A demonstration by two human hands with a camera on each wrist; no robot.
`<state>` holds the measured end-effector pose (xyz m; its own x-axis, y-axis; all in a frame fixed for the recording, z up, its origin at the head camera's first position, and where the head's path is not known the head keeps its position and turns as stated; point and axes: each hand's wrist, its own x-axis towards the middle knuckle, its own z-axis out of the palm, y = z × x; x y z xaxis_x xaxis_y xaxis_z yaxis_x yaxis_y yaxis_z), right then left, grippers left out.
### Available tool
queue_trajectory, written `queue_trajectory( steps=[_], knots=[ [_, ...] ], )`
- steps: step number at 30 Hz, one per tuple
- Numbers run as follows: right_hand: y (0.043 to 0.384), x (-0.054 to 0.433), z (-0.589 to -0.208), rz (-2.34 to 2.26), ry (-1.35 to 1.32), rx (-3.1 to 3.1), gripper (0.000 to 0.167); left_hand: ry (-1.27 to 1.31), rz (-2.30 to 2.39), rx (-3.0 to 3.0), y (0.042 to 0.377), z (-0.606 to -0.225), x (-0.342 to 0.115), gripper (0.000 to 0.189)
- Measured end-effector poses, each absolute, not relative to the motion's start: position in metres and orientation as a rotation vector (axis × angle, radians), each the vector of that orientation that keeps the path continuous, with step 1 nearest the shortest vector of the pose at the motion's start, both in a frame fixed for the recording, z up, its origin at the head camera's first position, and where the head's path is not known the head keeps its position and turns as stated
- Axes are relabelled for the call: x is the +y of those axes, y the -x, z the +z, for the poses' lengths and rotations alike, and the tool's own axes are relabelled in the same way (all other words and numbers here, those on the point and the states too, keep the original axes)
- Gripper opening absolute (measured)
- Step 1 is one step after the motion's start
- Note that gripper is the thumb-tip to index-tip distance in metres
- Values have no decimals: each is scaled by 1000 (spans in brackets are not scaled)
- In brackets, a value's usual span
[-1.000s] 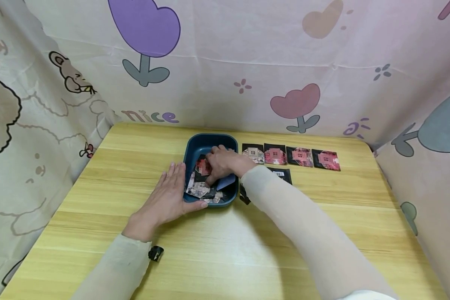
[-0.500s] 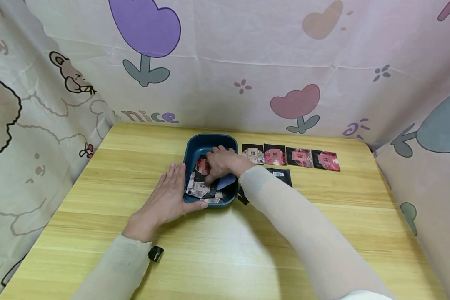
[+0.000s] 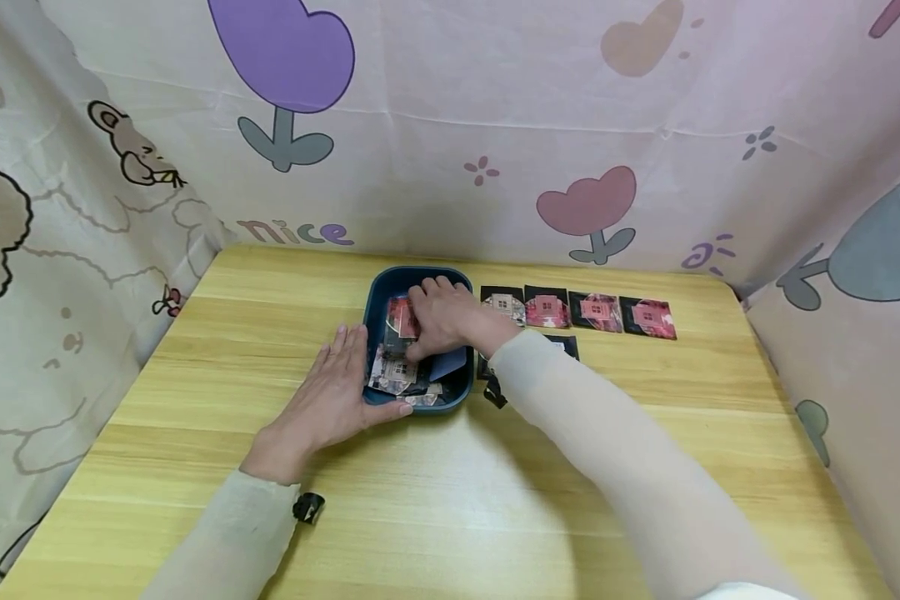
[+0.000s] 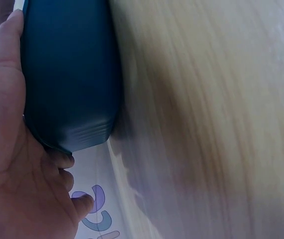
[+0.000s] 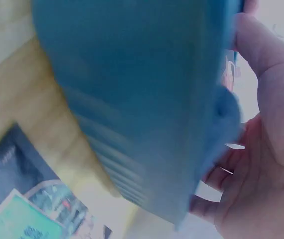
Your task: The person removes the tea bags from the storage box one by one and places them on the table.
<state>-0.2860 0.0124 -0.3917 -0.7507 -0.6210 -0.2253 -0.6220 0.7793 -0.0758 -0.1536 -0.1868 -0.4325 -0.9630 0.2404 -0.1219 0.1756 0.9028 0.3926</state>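
Right hand (image 3: 447, 318) pinches a packet (image 3: 401, 320); straight-fingered left hand (image 3: 328, 393) touches the blue tub (image 4: 72, 74).

Wood-grain table (image 3: 435, 500) bearing blue bin (image 3: 392, 284), four sachets (image 3: 546, 308) in row, other sachets (image 3: 571, 344) partly hidden.

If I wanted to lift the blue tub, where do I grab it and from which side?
The blue tub is longer front to back, so its two long sides probably make the easier grip: hold the rim there with both hands, one from the left, one from the right. The left hand rests against the left side. Packets lie inside, so keep it level.
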Motion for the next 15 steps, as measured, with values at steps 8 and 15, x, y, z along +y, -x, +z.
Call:
queue_trajectory(
  steps=[8,15],
  knots=[
    [271,41,-364,-45,1068,2788,92,-318,568,2909,155,-434,-187,140],
    [260,98,-349,-125,1091,2860,88,-303,591,2906,156,-434,-187,138]
  ],
)
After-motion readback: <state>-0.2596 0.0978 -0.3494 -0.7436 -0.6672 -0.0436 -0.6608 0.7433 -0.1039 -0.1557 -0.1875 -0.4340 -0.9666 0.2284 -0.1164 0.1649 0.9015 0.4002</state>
